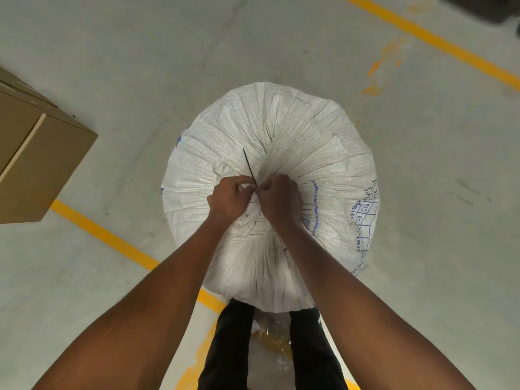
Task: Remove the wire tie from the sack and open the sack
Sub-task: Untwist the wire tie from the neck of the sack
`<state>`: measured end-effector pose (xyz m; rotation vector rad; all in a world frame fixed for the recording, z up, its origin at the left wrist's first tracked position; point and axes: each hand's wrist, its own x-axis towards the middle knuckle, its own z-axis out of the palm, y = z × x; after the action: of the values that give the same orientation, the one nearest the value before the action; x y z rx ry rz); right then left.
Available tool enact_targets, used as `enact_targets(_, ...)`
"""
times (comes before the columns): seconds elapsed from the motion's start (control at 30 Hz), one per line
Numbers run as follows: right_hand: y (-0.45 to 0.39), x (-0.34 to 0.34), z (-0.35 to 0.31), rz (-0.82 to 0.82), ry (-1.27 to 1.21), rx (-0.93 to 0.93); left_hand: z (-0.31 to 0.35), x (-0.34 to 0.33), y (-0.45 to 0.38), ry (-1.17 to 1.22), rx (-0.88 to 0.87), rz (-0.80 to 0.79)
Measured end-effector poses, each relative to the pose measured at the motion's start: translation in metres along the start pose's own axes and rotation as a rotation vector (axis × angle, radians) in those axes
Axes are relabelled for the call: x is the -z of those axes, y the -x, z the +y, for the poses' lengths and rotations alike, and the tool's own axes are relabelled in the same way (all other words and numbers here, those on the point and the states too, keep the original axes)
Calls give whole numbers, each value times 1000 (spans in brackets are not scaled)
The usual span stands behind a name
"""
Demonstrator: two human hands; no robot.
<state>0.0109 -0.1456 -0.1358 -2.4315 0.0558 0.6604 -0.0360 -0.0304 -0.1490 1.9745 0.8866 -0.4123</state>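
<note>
Head view: the bulging white woven plastic sack point(270, 175) stands upright on the grey concrete floor point(140, 66), between my legs, so its gathered neck faces up at me. My left hand point(229, 199) and right hand point(278, 199) meet fist to fist over that neck, fingertips pressed together on the thin black wire tie point(250, 167) at its base. The tie's free tail runs straight, pointing up and away to my left. The neck is not yet loosened.
</note>
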Motion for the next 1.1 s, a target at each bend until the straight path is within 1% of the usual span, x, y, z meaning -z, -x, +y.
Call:
enact_targets(0.07,1,-1,0,8,60,15,-6,-2,0,9,-34,-4)
enact_targets(0.17,3,0,1,13,152,54,-8,-4,1,-45,-79,28)
enact_targets(0.23,2,-3,4,-11,142,74,-9,-6,3,-66,-99,42)
enact_targets(0.37,-2,-7,14,-71,-43,56,-6,-3,3,-96,-137,44)
enact_targets(0.5,0,-3,18,-90,-227,0,-3,-1,3,-160,-230,49)
enact_targets(0.6,0,-2,22,-96,-346,-56,-3,-4,2,-90,-225,68)
enact_targets(0.73,7,8,28,-142,-490,-82,-1,-3,-3,-18,-192,99)
enact_targets(0.87,15,14,34,-93,-535,-36,0,-2,-4,-8,-234,134)
enact_targets(1.03,14,9,43,-94,-576,44,-1,-3,0,15,-260,223)
enact_targets(1.1,14,8,46,-94,-570,89,-3,-1,4,-18,-263,268)
